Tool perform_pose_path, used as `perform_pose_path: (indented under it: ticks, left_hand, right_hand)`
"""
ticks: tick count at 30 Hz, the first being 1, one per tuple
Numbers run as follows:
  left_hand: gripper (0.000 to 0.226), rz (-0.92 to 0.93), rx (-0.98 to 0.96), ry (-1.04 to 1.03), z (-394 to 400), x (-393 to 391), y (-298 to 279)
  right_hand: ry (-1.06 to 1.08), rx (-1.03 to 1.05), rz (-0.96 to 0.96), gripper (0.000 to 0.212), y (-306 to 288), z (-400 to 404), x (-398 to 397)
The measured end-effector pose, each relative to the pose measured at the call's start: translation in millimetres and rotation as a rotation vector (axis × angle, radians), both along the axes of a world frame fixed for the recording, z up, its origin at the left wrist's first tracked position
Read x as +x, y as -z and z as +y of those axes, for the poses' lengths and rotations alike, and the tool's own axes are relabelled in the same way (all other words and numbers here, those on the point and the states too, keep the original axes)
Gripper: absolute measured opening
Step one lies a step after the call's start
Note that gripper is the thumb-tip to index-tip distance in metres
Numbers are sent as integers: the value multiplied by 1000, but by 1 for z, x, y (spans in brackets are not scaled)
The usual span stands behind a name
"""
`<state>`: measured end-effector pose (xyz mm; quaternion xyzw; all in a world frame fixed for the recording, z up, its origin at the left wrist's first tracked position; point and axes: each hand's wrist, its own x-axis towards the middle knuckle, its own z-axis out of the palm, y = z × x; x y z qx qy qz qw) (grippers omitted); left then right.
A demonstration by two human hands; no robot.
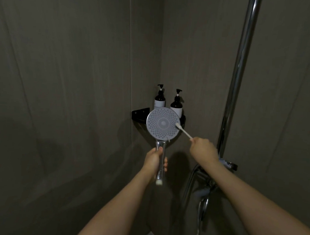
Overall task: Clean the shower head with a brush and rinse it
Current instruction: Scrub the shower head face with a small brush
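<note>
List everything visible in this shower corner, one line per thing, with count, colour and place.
shower head: one, grey round face on a chrome handle, held up at centre, face toward the camera
brush: one, white, bristle end against the right edge of the shower head's face
pump bottles: two, dark with white labels and black pumps, on the corner shelf behind the shower head
corner shelf: one, black, fixed in the wall corner
riser pipe: one, chrome, upright on the right wall
mixer valve: one, chrome, at the pipe's foot, partly behind the right forearm
walls: dark grey panels
left hand: gripping the shower head's handle
right hand: holding the brush
</note>
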<state>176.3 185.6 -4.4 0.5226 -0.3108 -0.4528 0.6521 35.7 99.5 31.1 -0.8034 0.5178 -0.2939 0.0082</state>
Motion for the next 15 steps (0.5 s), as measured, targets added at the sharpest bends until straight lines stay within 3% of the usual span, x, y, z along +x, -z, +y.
perform_pose_path:
  ticks: [3,5,10,15]
  left_hand:
    - [18,44,-14,-3,-1,1,2]
    - [20,59,-16,-11,-1,3,1]
    - [16,57,17,-45,0,20,3]
    - [20,61,18,-101,-3,34,8]
  right_hand:
    - [-146,37,110,32,-1,-2,3]
    - [-126,72,186,33,-2,-7,3]
    - [63,189,-169,37,-14,-32,-7]
    - [-62,391,-270,34,-27,-44,15]
